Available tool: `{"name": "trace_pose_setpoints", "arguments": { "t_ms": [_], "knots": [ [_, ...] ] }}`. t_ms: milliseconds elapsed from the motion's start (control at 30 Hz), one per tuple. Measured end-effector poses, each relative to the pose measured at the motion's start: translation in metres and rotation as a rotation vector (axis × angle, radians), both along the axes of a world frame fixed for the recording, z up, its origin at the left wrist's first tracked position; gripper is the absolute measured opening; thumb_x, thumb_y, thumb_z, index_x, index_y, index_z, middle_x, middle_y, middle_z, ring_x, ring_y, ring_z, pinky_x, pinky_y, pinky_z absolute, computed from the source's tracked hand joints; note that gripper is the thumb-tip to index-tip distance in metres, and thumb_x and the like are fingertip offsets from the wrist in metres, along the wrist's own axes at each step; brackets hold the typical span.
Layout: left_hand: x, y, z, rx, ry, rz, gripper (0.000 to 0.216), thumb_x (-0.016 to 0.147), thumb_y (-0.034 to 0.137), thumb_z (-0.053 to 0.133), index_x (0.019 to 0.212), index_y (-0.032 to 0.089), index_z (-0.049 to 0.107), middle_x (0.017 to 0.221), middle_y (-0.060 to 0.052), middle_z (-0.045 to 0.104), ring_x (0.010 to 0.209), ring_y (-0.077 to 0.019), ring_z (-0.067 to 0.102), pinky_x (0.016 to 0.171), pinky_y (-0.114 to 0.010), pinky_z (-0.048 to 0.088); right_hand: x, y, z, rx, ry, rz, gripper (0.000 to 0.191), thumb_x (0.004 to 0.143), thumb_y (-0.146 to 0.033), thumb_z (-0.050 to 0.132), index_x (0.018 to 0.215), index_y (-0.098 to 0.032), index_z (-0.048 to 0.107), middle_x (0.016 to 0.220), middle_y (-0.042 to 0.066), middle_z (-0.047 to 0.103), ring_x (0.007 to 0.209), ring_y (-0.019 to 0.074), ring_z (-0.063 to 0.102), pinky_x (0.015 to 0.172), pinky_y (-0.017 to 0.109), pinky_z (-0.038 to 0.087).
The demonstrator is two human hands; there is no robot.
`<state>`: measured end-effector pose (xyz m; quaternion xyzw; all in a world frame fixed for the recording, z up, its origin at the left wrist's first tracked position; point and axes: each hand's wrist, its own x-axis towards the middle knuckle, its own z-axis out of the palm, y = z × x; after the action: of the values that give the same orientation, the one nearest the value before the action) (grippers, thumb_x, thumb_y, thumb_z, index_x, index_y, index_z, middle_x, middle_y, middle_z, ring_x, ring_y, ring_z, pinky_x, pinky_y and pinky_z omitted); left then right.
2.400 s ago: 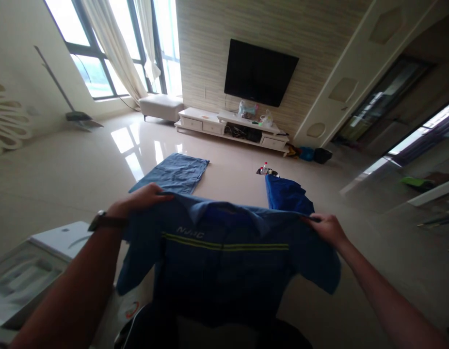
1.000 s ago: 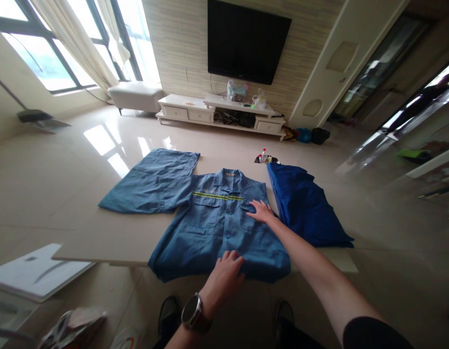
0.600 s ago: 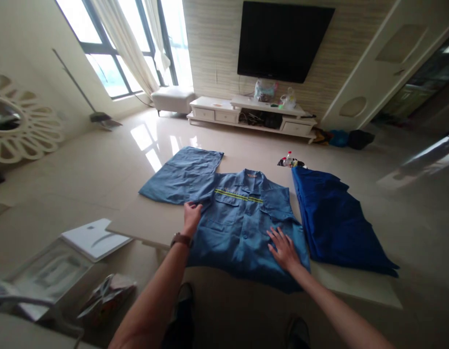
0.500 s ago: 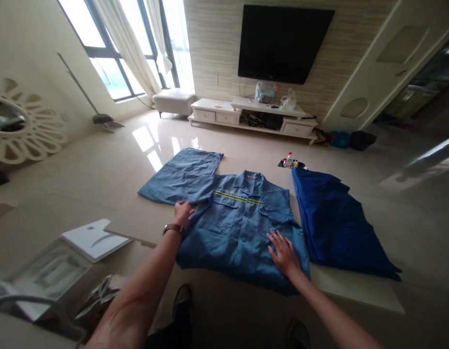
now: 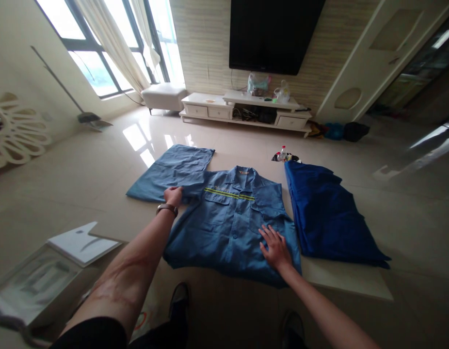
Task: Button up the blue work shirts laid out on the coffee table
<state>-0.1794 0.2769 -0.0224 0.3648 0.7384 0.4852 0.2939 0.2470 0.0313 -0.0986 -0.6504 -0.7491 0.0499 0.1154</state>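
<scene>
A blue work jacket (image 5: 224, 232) with a yellow-striped chest band lies front up, collar away from me, on a low pale table. My left hand (image 5: 172, 195) is closed on the jacket's sleeve, at the left side, next to a folded blue garment (image 5: 169, 169). The sleeve fabric between the fingers is mostly hidden. Fingers spread, my right hand (image 5: 276, 248) rests flat on the lower right front of the jacket. The sleeve on the right appears folded over the front.
Darker blue folded fabric (image 5: 329, 213) lies at the table's right end. Bottles with red caps (image 5: 281, 154) stand behind it. An open white box (image 5: 46, 276) is at lower left. A TV cabinet (image 5: 210, 111) and a padded bench (image 5: 164, 97) line the far wall.
My left hand has moved slightly away from me, drawing the sleeve up towards the folded garment. My right hand stays flat on the jacket. The camera view has shifted a little.
</scene>
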Motion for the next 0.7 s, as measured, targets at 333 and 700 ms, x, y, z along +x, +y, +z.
{"name": "trace_pose_setpoints", "arguments": {
  "t_ms": [333,700],
  "knots": [
    [0.115,-0.043,-0.025,0.212,0.740,-1.073,0.021,0.093,0.022,0.051,0.106,0.023,0.067,0.153,-0.009,0.055,0.151,-0.0350,0.036,0.120,-0.072,0.026,0.000,0.000,0.002,-0.001,-0.005,-0.006,0.053,0.097,-0.031,0.047,0.149,-0.030,0.054,0.161,0.003,0.048,0.151,0.0264,0.037,0.118,0.050,0.030],
    [0.070,-0.041,-0.054,-0.092,0.997,-1.078,0.069,0.096,0.023,0.043,0.163,0.034,0.032,0.173,-0.001,0.024,0.161,-0.0403,0.006,0.123,-0.073,0.012,-0.002,-0.001,0.008,-0.011,0.019,-0.009,0.052,0.097,-0.031,0.049,0.148,-0.030,0.055,0.160,0.004,0.048,0.151,0.0263,0.037,0.119,0.049,0.030]
  ]
}}
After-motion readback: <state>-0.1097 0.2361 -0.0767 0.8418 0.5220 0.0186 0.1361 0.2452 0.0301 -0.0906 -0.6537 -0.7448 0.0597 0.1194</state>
